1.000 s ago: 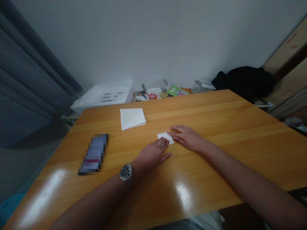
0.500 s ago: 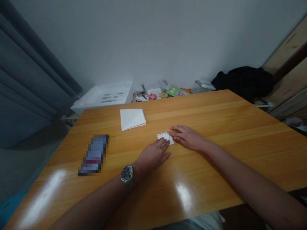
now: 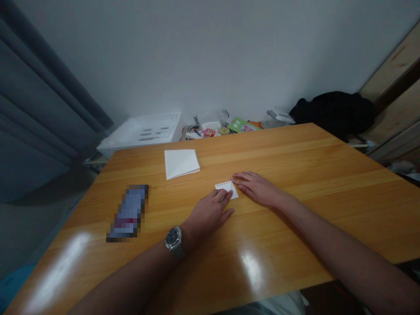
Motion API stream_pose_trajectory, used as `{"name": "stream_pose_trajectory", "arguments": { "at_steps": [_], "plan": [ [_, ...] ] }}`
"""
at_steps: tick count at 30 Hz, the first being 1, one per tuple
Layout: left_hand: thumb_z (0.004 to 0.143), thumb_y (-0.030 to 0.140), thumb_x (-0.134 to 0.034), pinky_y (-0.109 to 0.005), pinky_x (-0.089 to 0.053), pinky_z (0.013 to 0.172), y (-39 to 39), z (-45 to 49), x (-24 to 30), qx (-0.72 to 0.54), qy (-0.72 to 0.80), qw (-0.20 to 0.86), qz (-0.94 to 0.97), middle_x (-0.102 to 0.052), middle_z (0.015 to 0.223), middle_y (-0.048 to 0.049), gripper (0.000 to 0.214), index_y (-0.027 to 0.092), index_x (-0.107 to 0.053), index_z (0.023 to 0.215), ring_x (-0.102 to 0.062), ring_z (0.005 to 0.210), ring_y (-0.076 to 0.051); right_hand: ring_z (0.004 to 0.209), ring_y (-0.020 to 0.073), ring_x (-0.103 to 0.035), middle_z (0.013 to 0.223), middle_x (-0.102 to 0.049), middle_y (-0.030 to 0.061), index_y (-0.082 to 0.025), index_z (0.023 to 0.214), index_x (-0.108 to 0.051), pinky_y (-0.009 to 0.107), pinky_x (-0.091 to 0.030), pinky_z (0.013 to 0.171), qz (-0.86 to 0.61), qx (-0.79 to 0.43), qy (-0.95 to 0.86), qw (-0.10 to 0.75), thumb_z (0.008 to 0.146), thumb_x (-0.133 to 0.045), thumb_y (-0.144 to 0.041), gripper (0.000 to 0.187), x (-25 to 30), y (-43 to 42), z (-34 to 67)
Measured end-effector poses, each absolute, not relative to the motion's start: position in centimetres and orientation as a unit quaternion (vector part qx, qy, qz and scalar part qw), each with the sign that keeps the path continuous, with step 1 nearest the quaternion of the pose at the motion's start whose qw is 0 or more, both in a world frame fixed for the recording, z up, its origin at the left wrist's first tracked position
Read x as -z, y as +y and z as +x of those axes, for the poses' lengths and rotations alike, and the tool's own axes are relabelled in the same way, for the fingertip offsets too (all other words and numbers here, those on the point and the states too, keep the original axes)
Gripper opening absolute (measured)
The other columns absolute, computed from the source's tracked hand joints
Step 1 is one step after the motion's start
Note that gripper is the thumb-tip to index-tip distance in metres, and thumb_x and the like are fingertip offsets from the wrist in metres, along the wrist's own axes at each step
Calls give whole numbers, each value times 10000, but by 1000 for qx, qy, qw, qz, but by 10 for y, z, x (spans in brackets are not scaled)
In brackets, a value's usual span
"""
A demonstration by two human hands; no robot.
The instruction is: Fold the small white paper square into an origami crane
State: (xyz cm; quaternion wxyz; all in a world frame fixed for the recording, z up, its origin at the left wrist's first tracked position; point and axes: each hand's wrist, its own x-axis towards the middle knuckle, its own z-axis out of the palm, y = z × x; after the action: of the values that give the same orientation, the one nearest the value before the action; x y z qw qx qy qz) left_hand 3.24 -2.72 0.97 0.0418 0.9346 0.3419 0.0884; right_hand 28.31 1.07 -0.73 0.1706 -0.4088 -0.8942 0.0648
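Seen from my head, the small white slip (image 3: 226,187) lies flat near the middle of the table (image 3: 295,227), between my two hands. My left hand (image 3: 208,214) rests on its near side, fingers stretched out with the tips pressing on it. My right hand (image 3: 259,188) lies flat as well, fingertips touching its right edge. Neither hand grips it. Its long axis runs roughly left to right. A folded sheet (image 3: 181,162) sits well apart, toward the far left corner.

The table (image 3: 295,175) is finished in smooth, glossy wood. On the table, the slip (image 3: 226,187) and sheet (image 3: 181,162) are made of matt white paper. A shiny metal watch (image 3: 173,239) is seen over the table. Matt plastic is shown by the bin (image 3: 144,130) behind the table.
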Motion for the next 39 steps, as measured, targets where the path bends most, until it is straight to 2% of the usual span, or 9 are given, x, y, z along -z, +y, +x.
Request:
{"name": "stream_pose_trajectory", "arguments": {
  "at_steps": [3,9,15,24,29,33,39],
  "plan": [
    [1011,424,-455,-402,-520,1000,-28,33,-10,-85,347,37,933,-569,1347,-123,517,140,-432,1442,-520,1230,-275,1322,244,-508,1430,-577,87,-237,1413,-560,461,-412,1117,-414,-90,-886,188,1055,-360,-373,432,5,10,286],
    [1003,422,-474,-410,-510,1018,-29,33,-10,-91,348,34,932,-563,1362,-113,518,142,-439,1437,-513,1237,-275,1362,274,-467,1500,-507,51,-355,1371,-598,493,-386,1126,-397,-87,-900,159,1036,-413,-429,389,0,6,288],
    [999,423,-485,-403,-504,1039,-28,32,-11,-91,347,38,933,-511,1449,-102,510,135,-455,1419,-497,1274,-271,1365,280,-458,1511,-492,47,-378,1395,-569,500,-381,1125,-404,-88,-899,145,1036,-403,-441,400,2,7,288],
    [1007,432,-465,-416,-510,1035,-28,32,-12,-90,343,50,934,-537,1428,-107,503,135,-470,1413,-501,1279,-278,1386,292,-423,1540,-449,47,-415,1412,-535,513,-369,1123,-405,-72,-903,125,1037,-403,-439,399,1,5,286],
    [1003,423,-475,-415,-499,1051,-27,31,-9,-95,344,54,933,-548,1416,-103,494,143,-485,1409,-501,1277,-276,1370,271,-435,1508,-490,57,-372,1396,-571,480,-366,1133,-421,-68,-895,131,1048,-359,-443,413,2,7,284],
    [1002,430,-474,-418,-492,1058,-27,31,-9,-100,346,58,931,-550,1415,-102,502,150,-486,1419,-507,1271,-274,1366,298,-420,1518,-478,60,-367,1384,-588,504,-375,1119,-454,-49,-877,147,1042,-351,-457,426,5,10,284],
    [1006,449,-460,-392,-417,1132,-26,28,-9,-109,337,60,933,-541,1431,-104,523,139,-488,1426,-508,1284,-262,1325,281,-467,1494,-506,79,-307,1404,-576,498,-395,1102,-466,-38,-868,169,1050,-329,-423,446,12,12,284]
  ]
}}
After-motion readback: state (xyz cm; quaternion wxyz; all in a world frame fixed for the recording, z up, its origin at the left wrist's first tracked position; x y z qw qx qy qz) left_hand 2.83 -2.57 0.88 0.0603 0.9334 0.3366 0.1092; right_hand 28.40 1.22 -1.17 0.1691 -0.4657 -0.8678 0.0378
